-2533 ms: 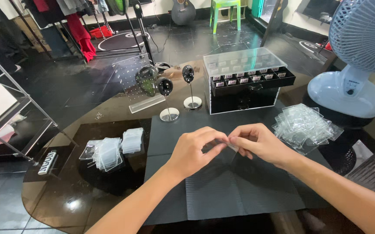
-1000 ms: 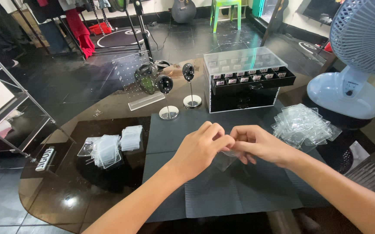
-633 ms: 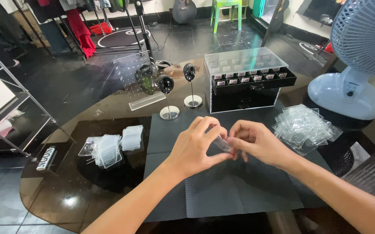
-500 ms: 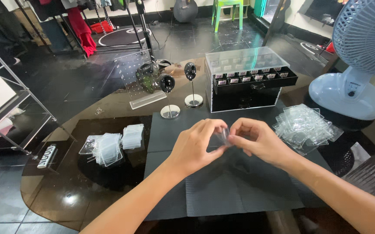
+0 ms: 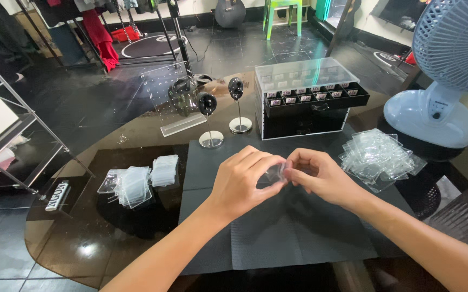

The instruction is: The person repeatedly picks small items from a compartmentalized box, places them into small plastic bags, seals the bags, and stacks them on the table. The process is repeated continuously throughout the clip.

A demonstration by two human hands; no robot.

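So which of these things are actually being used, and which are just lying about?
In use: small clear plastic sleeve, pinched between left hand and right hand; grey mat.
Lying about: pile of clear sleeves, fan, drawer box, two round stands.

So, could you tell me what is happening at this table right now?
A person's left hand and right hand pinch a small clear plastic pouch between them above a dark grey mat. A heap of similar pouches lies to the right, smaller stacks to the left, and a black drawer box behind.
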